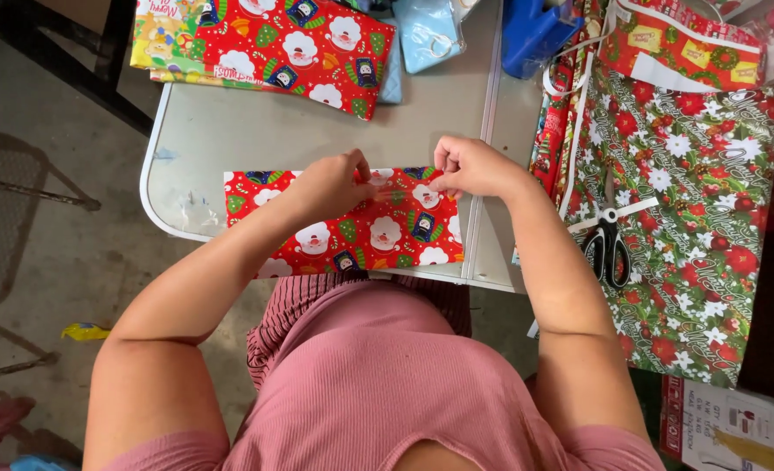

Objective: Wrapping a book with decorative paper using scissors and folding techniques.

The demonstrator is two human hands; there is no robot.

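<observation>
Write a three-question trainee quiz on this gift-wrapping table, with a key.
1. True or false: both hands rest on the red wrapped package.
2. What lies on the flowered wrapping paper? A) scissors B) a stapler C) a ruler
3. Which hand is nearer the blue tape dispenser?

Key:
1. True: the left hand and right hand meet at its top edge.
2. A: black scissors.
3. The right hand.

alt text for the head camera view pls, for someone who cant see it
Seen from above, a person's left hand and right hand press on a flat package in red festive wrapping paper on a grey table. Black scissors lie on floral wrapping paper at the right.
</observation>
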